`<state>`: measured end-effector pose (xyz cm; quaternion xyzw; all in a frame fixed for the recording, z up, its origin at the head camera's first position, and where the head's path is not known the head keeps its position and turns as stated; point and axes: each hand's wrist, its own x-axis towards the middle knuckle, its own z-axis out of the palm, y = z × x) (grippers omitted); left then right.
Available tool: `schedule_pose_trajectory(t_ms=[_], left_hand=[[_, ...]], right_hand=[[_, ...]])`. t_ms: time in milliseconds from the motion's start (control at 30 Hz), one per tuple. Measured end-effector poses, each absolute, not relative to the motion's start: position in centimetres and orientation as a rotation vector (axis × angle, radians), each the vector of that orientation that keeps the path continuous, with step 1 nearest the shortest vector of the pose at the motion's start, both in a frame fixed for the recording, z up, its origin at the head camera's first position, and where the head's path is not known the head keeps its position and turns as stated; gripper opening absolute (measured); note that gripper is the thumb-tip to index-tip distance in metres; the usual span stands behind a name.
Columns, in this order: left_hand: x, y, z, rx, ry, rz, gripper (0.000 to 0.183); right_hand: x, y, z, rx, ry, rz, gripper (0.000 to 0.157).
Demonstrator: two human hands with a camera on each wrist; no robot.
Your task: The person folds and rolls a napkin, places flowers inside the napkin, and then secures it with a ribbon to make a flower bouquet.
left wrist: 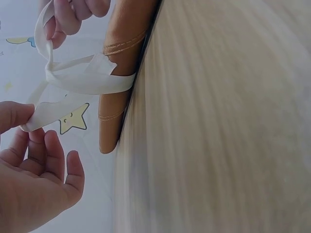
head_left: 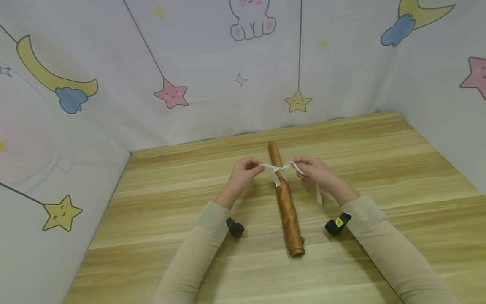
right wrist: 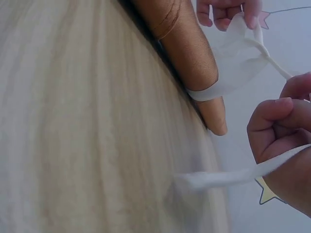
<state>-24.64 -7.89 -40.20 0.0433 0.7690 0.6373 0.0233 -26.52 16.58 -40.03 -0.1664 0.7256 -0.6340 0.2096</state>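
A long brown satiny roll with stitched seams (head_left: pixel 290 215) lies lengthwise on the table, its narrow end pointing away. Around its far part runs a white ribbon (left wrist: pixel 97 83), crossed into a loose knot that stands above the roll. My left hand (head_left: pixel 243 174) pinches one side of the ribbon between thumb and index finger; in the left wrist view the other fingers of that hand (left wrist: pixel 41 187) are loosely bent. On the opposite side my right hand (head_left: pixel 318 174) holds the ribbon in curled fingers. A loose tail (right wrist: pixel 228 177) hangs below the right hand (right wrist: pixel 286 128).
The wood-grain table (head_left: pixel 171 211) extends around the roll on all sides. White cloth (head_left: pixel 212 63) printed with stars and moons hangs behind and beside it. A black wrist camera (head_left: pixel 236 228) sits on the left sleeve, another camera (head_left: pixel 335 226) on the right.
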Motion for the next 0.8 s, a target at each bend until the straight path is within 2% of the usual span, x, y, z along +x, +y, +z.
schedule_pose_trajectory(t_ms=[100,367,800], left_hand=[[-24.57,-7.95,-40.19,0.128,2.375,1.980,0.011],[-24.39,-7.99,-40.12,0.107,2.368,1.979,0.011],[-24.55,-8.15,-40.08,0.107,2.383,2.000,0.010]], right_hand=[[-26.48,16.54,-40.09,-0.498,2.093,-1.725,0.034],[-26.20,16.50,-40.14,-0.586,2.263,-1.668,0.029],[-26.15,16.85,-40.36,-0.629,2.451,-1.521,0.033]])
